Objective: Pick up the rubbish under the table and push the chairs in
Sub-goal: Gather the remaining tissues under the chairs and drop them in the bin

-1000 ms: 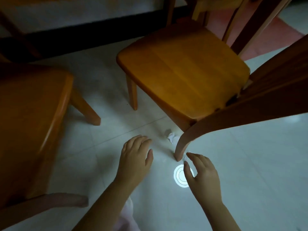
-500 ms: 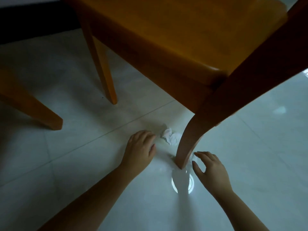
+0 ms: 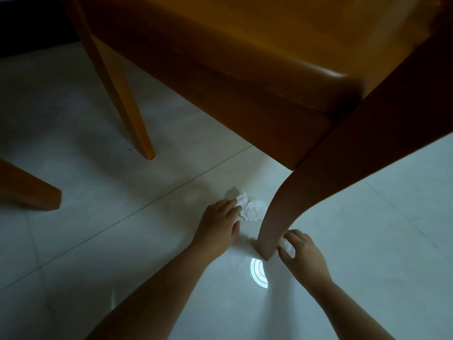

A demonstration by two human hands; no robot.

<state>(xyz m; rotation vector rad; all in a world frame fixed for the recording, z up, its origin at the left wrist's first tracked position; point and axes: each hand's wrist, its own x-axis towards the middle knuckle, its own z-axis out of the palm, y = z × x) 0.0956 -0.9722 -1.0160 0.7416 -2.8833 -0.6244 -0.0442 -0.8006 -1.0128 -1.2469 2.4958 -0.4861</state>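
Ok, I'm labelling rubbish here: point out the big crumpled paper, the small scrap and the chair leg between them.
crumpled paper [image 3: 252, 209], head view, middle of the wad
small scrap [image 3: 287, 246], head view, white part showing in the right hand's fingers
chair leg [image 3: 272, 224], head view, lower shaft

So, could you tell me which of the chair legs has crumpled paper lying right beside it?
The dark curved leg between the two hands: white crumpled paper lies just left of it. The floor around the straight leg and the left-edge leg shows none.
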